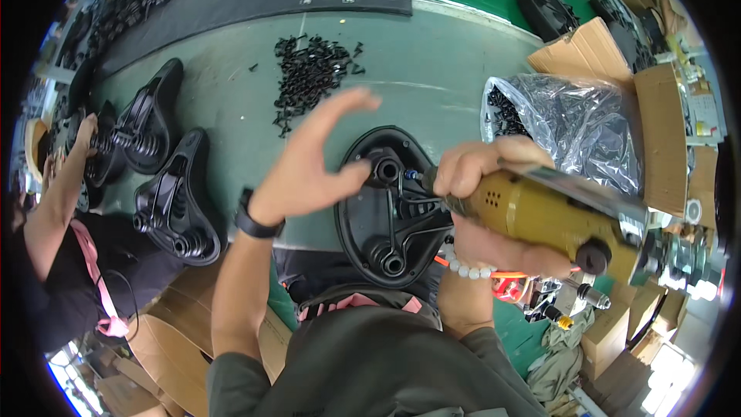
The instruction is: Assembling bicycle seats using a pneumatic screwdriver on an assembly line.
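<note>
An upturned black bicycle saddle (359, 220) lies at the table's near edge, showing its rails and round spring mounts. My right hand (494, 193) is wrapped round an olive-yellow power screwdriver (532, 212). The tool's tip points left and ends beside the saddle's upper spring mount; whether it touches a screw I cannot make out. My left hand (312, 166) is held over the saddle's left side, thumb and fingers apart, with nothing in it. Its thumb tip is close to that same mount.
A heap of small black screws (309, 73) lies on the green table (231, 112). At the right, a cardboard box (664, 139) holds a clear plastic bag (587, 131) of dark parts. More saddles (179, 205) stand left, near another person's hands (86, 139). A black mat (270, 0) covers the far side.
</note>
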A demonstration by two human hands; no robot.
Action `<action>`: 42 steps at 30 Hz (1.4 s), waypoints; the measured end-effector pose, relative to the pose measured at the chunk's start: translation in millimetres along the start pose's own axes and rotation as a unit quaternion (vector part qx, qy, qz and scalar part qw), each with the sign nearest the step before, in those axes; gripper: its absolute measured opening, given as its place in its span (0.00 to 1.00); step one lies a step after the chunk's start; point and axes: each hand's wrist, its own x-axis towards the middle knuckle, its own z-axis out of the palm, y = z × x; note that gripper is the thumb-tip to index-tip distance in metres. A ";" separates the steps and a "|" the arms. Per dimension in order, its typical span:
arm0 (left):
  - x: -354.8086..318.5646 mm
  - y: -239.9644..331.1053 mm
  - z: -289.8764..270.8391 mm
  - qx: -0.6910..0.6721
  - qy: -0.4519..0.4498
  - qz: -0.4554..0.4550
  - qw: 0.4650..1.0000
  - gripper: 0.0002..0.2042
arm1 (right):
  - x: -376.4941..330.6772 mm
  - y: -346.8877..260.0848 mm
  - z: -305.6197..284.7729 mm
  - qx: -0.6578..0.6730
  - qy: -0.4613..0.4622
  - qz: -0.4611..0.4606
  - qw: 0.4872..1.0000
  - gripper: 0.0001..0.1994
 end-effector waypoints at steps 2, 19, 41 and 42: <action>-27.3 -28.7 24.6 0.072 -0.008 -0.020 0.997 0.35 | 4.9 5.5 -5.9 -0.029 -0.046 -0.044 0.998 0.55; -25.7 -57.4 62.8 0.069 0.015 -0.022 0.997 0.30 | 6.2 0.0 -14.6 -0.089 -0.001 -0.121 0.989 0.48; -31.2 -67.6 66.5 0.032 0.053 0.000 0.998 0.29 | -0.7 45.4 -18.1 -0.139 -0.162 0.048 0.976 0.47; -32.0 -69.4 66.9 0.023 0.052 0.002 0.998 0.28 | -2.7 47.4 -14.5 -0.138 -0.144 0.055 0.978 0.45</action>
